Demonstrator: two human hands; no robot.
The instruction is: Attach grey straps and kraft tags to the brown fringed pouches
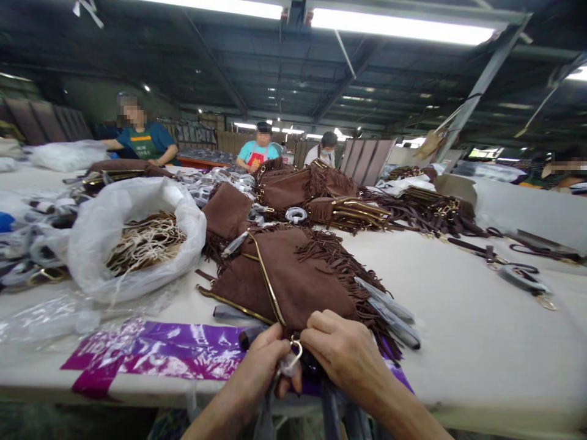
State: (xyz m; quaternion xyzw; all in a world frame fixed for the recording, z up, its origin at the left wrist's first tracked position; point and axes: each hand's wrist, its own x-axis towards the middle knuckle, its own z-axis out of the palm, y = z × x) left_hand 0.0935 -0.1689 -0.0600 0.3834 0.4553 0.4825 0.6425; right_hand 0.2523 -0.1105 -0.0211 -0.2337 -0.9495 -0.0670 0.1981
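Note:
A brown fringed bag (307, 275) with a gold zipper lies on top of another brown bag at the table's front edge. My left hand (263, 363) is closed on a gold clasp (297, 351), whose lower part is wrapped in clear plastic. A plastic-wrapped strap hangs below that hand. My right hand (342, 348) pinches the bag's near corner, just right of the clasp, and its fingertips are partly hidden. Grey wrapped straps (389, 311) stick out from under the fringe on the right.
A white plastic bag (137, 244) of tied strings stands at the left. Purple printed film (183, 348) lies along the front edge. Behind are piled brown bags (288, 186); dark straps (518, 263) lie at the right. Three people (259, 153) are across the table, another at the far right.

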